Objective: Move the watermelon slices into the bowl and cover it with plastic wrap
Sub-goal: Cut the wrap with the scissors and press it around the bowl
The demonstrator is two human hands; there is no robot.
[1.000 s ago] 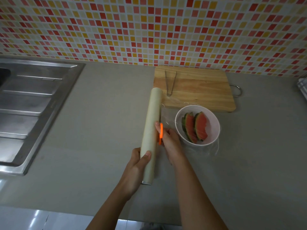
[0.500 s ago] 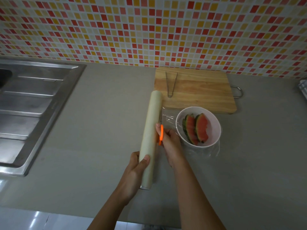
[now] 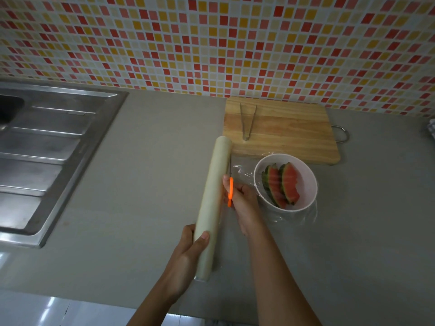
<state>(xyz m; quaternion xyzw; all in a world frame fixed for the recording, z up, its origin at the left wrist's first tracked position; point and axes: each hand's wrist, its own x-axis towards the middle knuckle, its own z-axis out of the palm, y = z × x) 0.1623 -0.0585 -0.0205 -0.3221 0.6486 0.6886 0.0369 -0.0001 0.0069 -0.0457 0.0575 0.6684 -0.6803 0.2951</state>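
Observation:
A pale pink bowl (image 3: 306, 198) stands on the grey counter with two watermelon slices (image 3: 281, 184) leaning inside it. Clear plastic wrap (image 3: 244, 172) stretches from the bowl to a long cream roll of wrap (image 3: 214, 196). My left hand (image 3: 188, 255) grips the near end of that roll. My right hand (image 3: 242, 201) holds orange-handled scissors (image 3: 230, 191) between roll and bowl, their thin blades pointing away along the stretched film.
A wooden cutting board (image 3: 294, 130) lies behind the bowl with metal tongs (image 3: 247, 121) on it. A steel sink with a ribbed drainboard (image 3: 47, 149) fills the left side. The tiled wall (image 3: 211, 43) rises behind, and the counter's front edge runs near my arms.
My right hand has moved the scissors a little farther away along the film beside the roll. The roll and the bowl stay in place.

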